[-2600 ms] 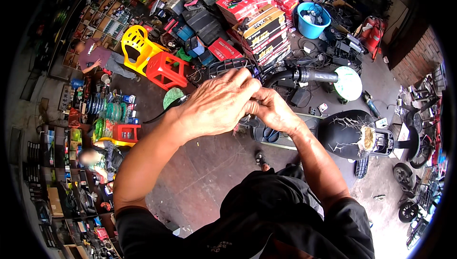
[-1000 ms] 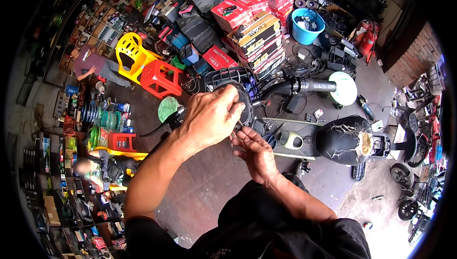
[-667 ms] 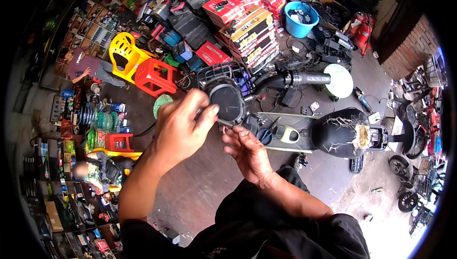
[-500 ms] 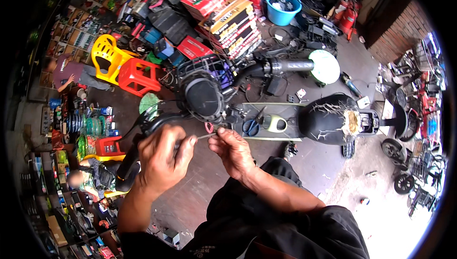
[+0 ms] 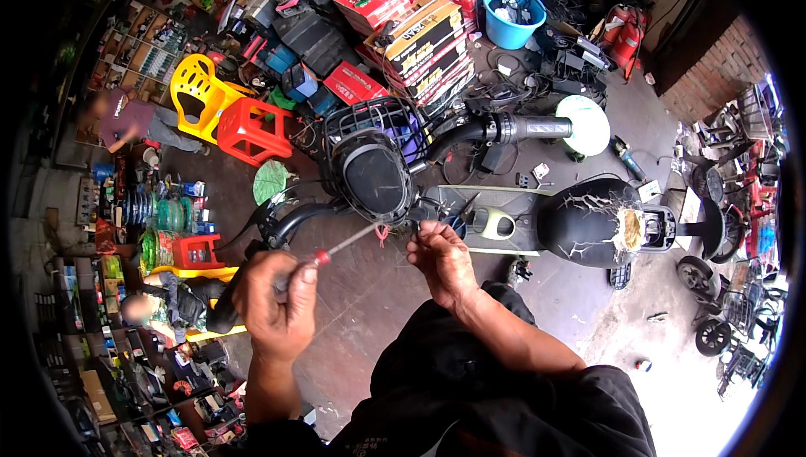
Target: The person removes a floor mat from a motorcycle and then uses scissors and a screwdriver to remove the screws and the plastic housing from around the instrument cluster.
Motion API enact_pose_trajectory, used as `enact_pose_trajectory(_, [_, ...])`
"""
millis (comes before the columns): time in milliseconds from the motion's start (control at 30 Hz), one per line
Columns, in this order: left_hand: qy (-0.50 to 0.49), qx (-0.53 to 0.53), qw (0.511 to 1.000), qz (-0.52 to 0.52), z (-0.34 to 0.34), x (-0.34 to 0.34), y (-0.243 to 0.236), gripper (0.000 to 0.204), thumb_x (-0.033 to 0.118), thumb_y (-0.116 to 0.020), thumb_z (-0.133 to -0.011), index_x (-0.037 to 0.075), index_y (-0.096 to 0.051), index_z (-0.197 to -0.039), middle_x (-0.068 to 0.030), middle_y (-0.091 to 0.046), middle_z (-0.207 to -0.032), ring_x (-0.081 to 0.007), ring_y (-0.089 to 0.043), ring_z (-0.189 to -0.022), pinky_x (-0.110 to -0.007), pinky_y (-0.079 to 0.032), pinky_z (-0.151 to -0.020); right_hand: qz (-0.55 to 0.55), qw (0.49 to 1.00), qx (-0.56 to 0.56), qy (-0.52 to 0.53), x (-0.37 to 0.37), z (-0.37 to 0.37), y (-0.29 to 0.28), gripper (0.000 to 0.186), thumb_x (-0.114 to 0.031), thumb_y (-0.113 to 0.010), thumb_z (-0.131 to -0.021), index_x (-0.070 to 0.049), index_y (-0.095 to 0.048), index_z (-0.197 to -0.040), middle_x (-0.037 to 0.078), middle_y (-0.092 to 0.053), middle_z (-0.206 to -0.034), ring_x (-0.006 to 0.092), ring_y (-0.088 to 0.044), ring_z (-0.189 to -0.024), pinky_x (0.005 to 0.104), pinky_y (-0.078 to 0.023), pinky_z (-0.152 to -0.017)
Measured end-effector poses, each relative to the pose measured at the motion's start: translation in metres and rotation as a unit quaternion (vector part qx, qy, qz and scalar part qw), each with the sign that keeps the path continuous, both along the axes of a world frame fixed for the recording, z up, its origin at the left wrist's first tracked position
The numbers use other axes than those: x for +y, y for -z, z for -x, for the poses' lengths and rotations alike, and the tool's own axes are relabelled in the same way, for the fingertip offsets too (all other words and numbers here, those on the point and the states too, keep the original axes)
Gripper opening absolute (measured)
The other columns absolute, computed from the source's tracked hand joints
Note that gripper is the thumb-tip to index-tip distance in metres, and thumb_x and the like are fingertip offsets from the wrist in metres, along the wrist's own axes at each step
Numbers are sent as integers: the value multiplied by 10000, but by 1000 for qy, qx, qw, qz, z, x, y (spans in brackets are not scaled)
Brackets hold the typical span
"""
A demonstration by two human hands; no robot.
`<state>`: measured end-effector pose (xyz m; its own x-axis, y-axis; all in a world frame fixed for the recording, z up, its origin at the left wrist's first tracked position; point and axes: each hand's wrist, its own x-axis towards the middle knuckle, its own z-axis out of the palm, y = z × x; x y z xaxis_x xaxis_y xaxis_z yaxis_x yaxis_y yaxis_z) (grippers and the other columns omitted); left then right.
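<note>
In my left hand [image 5: 277,302] is a screwdriver [image 5: 346,244], its red collar by my fingers and its metal shaft angled up to the right. My right hand [image 5: 445,266] is pinched closed beside the steering column of an electric scooter; whatever its fingertips hold is too small to make out. Just ahead is the scooter's black oval front cover [image 5: 372,176]. A pair of blue-handled scissors [image 5: 457,224], partly hidden by my right hand, lies on the footboard [image 5: 512,198]. Further right is the cracked black seat [image 5: 579,226], its foam exposed.
Red and yellow stools [image 5: 254,133] stand left, with two people seated near shelves of parts. Stacked battery boxes [image 5: 420,46] and a blue tub [image 5: 512,25] are at the back. Fire extinguishers [image 5: 625,37] stand by a brick wall; loose wheels [image 5: 714,333] lie right.
My left hand has moved down and away from the right, bringing the screwdriver's red collar into sight. My right hand has shifted right, over the scissors. The view has moved slightly.
</note>
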<state>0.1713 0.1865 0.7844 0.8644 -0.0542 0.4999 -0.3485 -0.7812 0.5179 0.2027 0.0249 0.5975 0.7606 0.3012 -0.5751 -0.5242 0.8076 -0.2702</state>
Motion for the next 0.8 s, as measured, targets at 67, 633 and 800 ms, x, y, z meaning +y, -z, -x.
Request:
enact_pose_trajectory(67, [-37, -8, 996, 82, -9, -1, 2, 166, 52, -662, -885, -37, -557, -976, -53, -595, -816, -87, -515, -648, -231, -435, -577, 5, 999, -30, 20, -6, -5, -16, 191, -81, -532, -886, -39, -551, -1071, 72, -620, -901, 171, -621, -765, 315, -527, -690])
enact_pose_trajectory(633, [18, 70, 997, 5, -117, -50, 12, 91, -13, -634, -885, -32, -557, -930, -87, -609, -841, -131, -543, -676, -264, -460, -608, 308, 904, -252, -157, -23, -83, 13, 300, -221, -696, -861, -8, -619, -1057, 22, -619, -706, 84, -544, -639, 236, -438, -617])
enact_pose_trajectory(800, [27, 94, 995, -30, -132, -65, 7, 99, -1, -644, -874, -21, -548, -890, -86, -596, -813, -126, -529, -629, -260, -438, -558, 312, 876, -268, -251, -40, -100, -8, 457, -248, -744, -846, 63, -581, -1139, 69, -649, -817, 97, -551, -741, 255, -460, -682])
